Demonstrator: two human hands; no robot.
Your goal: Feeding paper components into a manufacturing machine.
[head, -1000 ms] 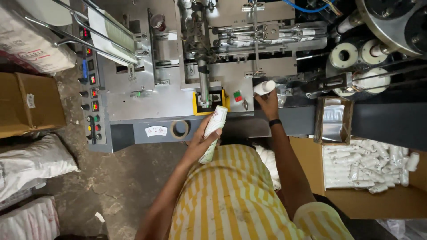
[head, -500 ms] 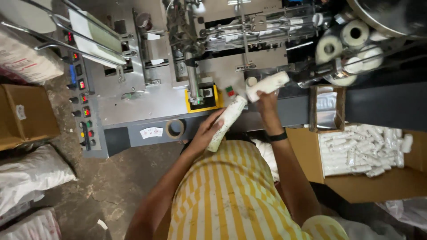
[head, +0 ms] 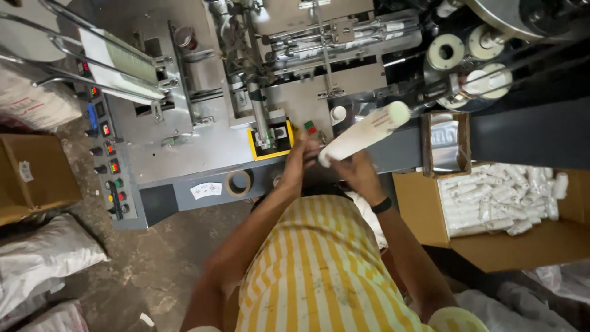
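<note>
Both my hands meet in front of a grey packing machine [head: 203, 141]. Together they hold a long white tube-shaped pack [head: 364, 133] that slants up to the right. My left hand [head: 300, 161] grips its lower end, beside the yellow-framed part of the machine [head: 270, 144]. Just under the pack my right hand [head: 354, 174] clasps the same end, with a black band on its wrist [head: 381, 205]. My yellow-striped shirt [head: 319, 270] fills the lower middle.
A panel of coloured buttons [head: 107, 166] runs down the machine's left side. An open cardboard box [head: 424, 215] at the right holds several white packs [head: 498, 197]. White film rolls [head: 445, 52] sit top right. A brown carton [head: 34, 175] and white sacks [head: 43, 258] lie at the left.
Earlier each hand held its own white pack, apart from the other. The hands have come together and the white packs now form one long tube. The view has shifted closer.
</note>
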